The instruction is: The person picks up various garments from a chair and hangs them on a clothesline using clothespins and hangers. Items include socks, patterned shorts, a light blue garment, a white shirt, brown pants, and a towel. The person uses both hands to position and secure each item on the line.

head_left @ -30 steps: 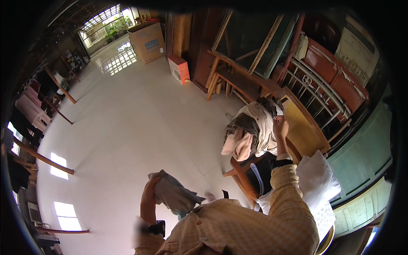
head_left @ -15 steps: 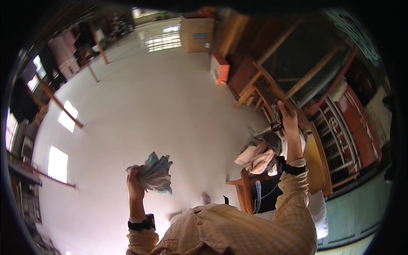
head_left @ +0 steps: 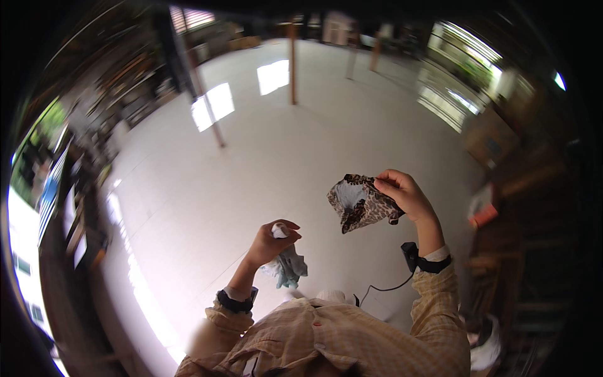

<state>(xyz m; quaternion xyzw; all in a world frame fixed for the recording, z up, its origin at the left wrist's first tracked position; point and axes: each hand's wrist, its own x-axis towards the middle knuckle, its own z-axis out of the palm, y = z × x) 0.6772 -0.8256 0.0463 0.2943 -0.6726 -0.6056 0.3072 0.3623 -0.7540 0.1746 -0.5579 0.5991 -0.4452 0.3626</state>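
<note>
Your right hand (head_left: 408, 195) pinches the edge of a leopard-print cloth (head_left: 380, 207) between thumb and fingers, holding it up in front of you, above the pale, glossy floor (head_left: 188, 182). The cloth is small and soft, dark spots on a tan-brown ground, with gathered dark trim along its upper edge and a smooth pale grey-blue area showing at its left part. Lower and to the left, your left hand (head_left: 267, 244) has its fingers curled around a pale blue-grey cloth (head_left: 291, 267); a whitish bunched bit pokes out at the top, and limp, crumpled folds hang below. The two cloths are apart.
</note>
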